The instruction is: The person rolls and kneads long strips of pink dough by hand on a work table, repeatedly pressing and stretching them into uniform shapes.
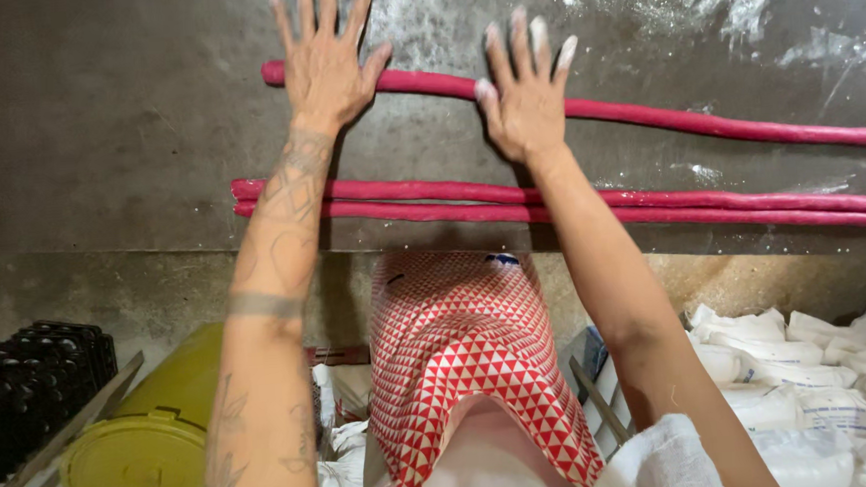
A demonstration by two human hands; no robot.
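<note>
Both hands flat, fingers spread, left hand point(325, 65) and right hand point(524, 97) pressing on top rope point(645, 113) across upper frame, gripping nothing; two thinner ropes point(430, 199) lie finished mid-frame on table point(96, 144), top one likely mid-roll.

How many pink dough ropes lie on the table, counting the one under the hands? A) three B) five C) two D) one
A: both hands, left hand and right hand, press flat on the far rope, while two more ropes lie side by side nearer the table's edge.
</note>
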